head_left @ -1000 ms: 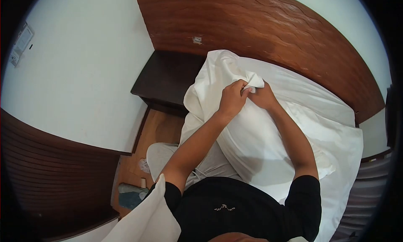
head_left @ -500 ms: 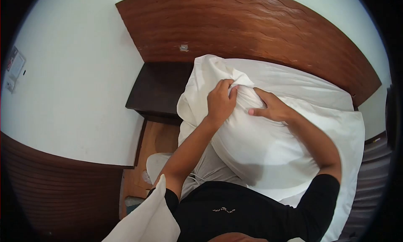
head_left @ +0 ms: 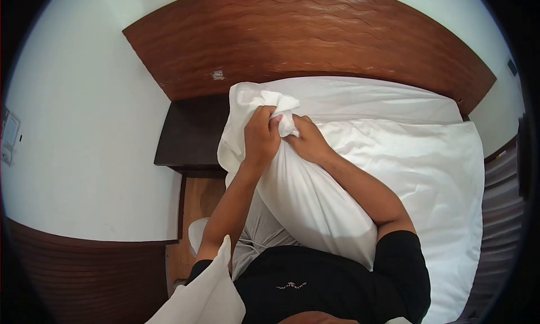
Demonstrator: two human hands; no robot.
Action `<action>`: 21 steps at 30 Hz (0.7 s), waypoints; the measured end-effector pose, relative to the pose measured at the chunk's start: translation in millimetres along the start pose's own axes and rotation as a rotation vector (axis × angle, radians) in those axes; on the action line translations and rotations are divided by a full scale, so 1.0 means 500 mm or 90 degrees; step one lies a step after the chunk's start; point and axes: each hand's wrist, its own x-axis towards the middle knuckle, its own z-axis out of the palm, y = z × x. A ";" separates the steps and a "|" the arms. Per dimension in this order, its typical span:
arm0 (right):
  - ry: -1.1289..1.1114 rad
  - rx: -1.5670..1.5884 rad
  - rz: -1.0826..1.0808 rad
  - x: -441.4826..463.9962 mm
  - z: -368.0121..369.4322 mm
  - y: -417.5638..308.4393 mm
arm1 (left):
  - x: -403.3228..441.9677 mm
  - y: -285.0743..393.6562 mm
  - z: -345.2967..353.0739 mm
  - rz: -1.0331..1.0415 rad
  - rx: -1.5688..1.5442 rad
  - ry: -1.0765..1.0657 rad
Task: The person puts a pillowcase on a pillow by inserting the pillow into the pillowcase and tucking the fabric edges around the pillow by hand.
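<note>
Across the right side, a broad bed (head_left: pixel 444 211) in wrinkled white sheets. At left, a pale wall (head_left: pixel 84 127); on the far side, a curved wooden headboard (head_left: pixel 315 37) with wavy grooves. Near left, a dark, ribbed brown panel (head_left: pixel 90 262). Along the near edge, a person's black shirt (head_left: pixel 337 284), with grey trousers (head_left: pixel 261 228) partly visible beyond it. Slanting from the black shirt up to both hands, a white pillow (head_left: pixel 315 195), beside the right forearm and over part of the bed. At far right, a grey curtain (head_left: pixel 500 211) in folds. Left of the bed, just beside it, a dark bedside cabinet (head_left: pixel 191 133); nearer, a strip of wooden floor (head_left: pixel 199 203). At near left, a pointed white cloth (head_left: pixel 208 296) over part of the black shirt. Left hand (head_left: pixel 262 136) with fingers and thumb closed on the bunched far end (head_left: pixel 274 102) of the pillow's cover. Right hand (head_left: pixel 309 139) just beside it, fingers bent, pinching the same gathered fabric. Smallest, low on the left part of the headboard, a wall socket (head_left: pixel 218 75)
</note>
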 end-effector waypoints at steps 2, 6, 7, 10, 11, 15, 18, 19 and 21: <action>-0.012 -0.057 -0.068 0.007 0.005 -0.002 | 0.011 -0.004 0.007 0.000 0.058 0.024; -0.093 -0.156 0.033 0.015 0.002 -0.053 | 0.037 -0.011 0.019 0.042 0.117 0.026; -0.138 -0.246 0.016 0.019 0.009 -0.034 | 0.034 -0.009 0.021 0.061 0.101 0.012; -0.330 -0.307 0.133 0.059 0.006 0.008 | 0.002 -0.017 0.036 0.165 0.013 -0.007; -0.149 -0.169 0.059 0.036 0.025 0.066 | -0.015 -0.014 0.041 0.174 0.000 -0.029; -0.106 -0.130 0.072 0.048 0.025 0.077 | -0.055 -0.035 0.056 0.074 -0.040 -0.031; -0.171 -0.168 0.063 0.065 0.004 0.103 | -0.062 -0.063 0.052 0.035 -0.028 -0.025; -0.166 -0.178 0.064 0.068 -0.004 0.110 | -0.065 -0.074 0.049 0.033 -0.020 -0.027; -0.203 -0.041 0.100 0.073 -0.037 0.110 | -0.075 -0.098 0.041 0.034 0.026 -0.011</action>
